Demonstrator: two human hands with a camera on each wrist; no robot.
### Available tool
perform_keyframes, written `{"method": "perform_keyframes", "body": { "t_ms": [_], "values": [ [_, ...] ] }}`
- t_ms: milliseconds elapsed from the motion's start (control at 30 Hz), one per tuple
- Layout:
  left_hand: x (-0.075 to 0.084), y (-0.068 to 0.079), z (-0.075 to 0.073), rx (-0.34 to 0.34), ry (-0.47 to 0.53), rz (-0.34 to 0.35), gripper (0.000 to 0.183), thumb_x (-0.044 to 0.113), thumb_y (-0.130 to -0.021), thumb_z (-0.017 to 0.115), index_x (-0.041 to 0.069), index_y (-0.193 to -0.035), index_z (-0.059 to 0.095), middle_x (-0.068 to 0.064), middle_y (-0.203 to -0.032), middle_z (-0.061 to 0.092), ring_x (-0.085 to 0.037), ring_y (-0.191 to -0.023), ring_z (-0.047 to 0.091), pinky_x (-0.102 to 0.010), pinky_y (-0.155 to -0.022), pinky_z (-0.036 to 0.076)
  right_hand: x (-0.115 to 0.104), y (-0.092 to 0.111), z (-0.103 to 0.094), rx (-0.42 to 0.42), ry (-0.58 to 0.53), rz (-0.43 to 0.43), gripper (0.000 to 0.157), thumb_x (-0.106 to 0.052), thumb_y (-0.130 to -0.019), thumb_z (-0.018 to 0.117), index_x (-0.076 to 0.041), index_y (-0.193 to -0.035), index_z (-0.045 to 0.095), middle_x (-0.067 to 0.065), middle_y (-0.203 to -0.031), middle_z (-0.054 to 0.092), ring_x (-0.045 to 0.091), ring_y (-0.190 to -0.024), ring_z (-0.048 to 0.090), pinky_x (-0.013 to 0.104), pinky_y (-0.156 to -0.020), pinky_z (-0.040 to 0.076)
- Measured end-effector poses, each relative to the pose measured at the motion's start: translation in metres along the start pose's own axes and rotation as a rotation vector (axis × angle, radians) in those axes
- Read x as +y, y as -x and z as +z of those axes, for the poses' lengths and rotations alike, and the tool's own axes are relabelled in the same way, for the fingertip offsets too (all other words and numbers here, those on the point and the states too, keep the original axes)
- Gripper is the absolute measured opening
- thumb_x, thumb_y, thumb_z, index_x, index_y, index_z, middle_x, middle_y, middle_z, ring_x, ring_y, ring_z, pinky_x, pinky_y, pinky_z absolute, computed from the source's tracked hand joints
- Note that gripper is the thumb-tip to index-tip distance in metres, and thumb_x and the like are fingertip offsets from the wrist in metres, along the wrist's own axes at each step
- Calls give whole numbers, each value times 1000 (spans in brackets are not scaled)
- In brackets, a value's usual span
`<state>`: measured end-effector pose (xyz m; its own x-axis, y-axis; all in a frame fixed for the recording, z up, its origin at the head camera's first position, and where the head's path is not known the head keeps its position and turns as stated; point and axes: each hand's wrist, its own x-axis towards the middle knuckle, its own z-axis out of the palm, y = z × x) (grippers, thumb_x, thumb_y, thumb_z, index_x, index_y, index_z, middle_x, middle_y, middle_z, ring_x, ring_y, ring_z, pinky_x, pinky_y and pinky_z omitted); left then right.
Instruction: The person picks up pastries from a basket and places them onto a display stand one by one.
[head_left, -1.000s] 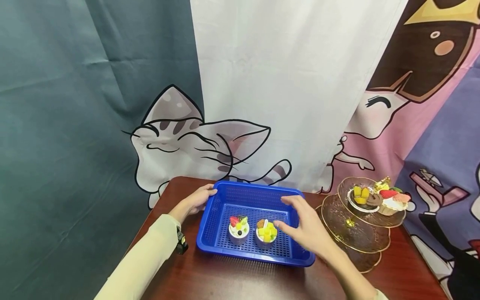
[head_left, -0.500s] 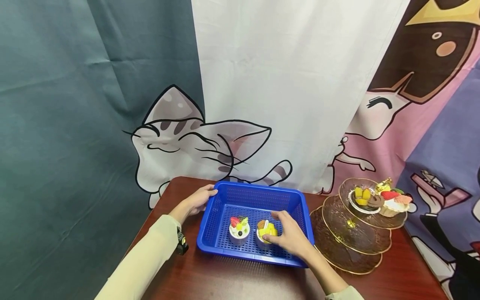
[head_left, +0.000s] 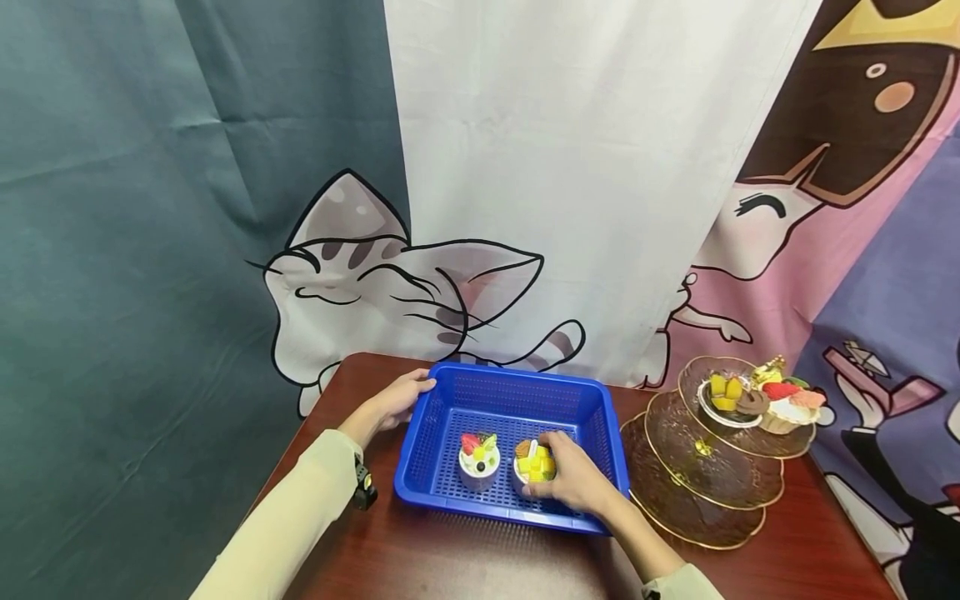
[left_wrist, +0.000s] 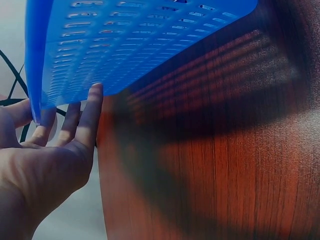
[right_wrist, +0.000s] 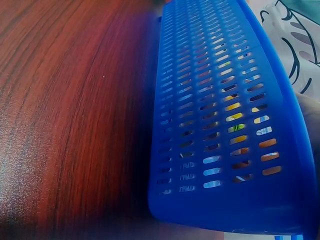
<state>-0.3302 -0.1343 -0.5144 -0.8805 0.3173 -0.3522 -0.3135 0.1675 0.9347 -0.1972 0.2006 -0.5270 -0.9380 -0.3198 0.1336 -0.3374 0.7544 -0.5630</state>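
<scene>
A blue plastic basket (head_left: 510, 390) with slotted walls stands on the table. My left hand (head_left: 397, 398) grips its rim at the far left corner; in the left wrist view, the rim passes between thumb and fingers of that hand (left_wrist: 52, 157). Inside the basket are two small dessert cups. The right one, a mango-topped dessert cup (head_left: 534, 465), is held by my right hand (head_left: 576, 477), thumb on the near side and fingers on the far side. Left of it stands a strawberry-topped dessert cup (head_left: 478, 463). The basket wall (right_wrist: 220, 90) mostly hides the right hand in the right wrist view.
To the right of the basket stands a tiered glass stand (head_left: 712, 471) with gold rims. Its top plate bears a chocolate-and-mango dessert (head_left: 726, 402) and a strawberry-topped tart (head_left: 787, 407). A printed curtain (head_left: 600, 167) hangs behind the reddish-brown table (head_left: 420, 558).
My right hand has moved left and down from above the basket's right side and taken hold of the mango-topped dessert cup. The left hand has stayed on the rim.
</scene>
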Motion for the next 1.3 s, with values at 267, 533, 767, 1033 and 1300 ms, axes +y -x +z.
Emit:
{"method": "perform_keyframes", "body": {
  "t_ms": [267,533,767,1033,1300],
  "values": [
    [0,-1,1,10,-1,-2,44,28,-106,46,17,-148,39,-22,-134,57,-36,-113,61,-42,-77,58,3,-3,1,-43,49,-11,72,-27,-65,93,-1,-121,56,7,-111,61,19,-96,57,42,-85,50],
    [2,-2,1,-1,3,4,43,29,-107,45,17,-148,38,-22,-132,58,-35,-110,63,-41,-77,58,-3,2,-15,41,25,-7,66,-28,-64,93,-7,-119,62,-1,-108,63,11,-92,58,33,-80,50],
    [-1,-2,0,-5,15,10,43,27,-107,45,16,-148,38,-25,-134,56,-39,-114,61,-41,-76,58,-12,21,-52,175,-8,-19,72,-34,-66,92,-8,-124,60,-1,-110,64,11,-96,59,36,-82,53],
    [-3,-1,-1,-15,7,16,42,28,-107,45,16,-147,39,-25,-133,57,-38,-111,63,-40,-76,58,-7,61,-79,349,-108,93,70,-41,-70,90,-12,-125,57,0,-109,67,13,-94,62,29,-80,53],
    [-3,-1,0,-12,12,17,42,28,-106,45,16,-147,39,-23,-133,58,-37,-112,63,-42,-77,58,-4,93,-94,514,-136,228,64,-34,-73,89,-15,-127,60,2,-115,68,3,-103,55,17,-88,38]
  ]
}}
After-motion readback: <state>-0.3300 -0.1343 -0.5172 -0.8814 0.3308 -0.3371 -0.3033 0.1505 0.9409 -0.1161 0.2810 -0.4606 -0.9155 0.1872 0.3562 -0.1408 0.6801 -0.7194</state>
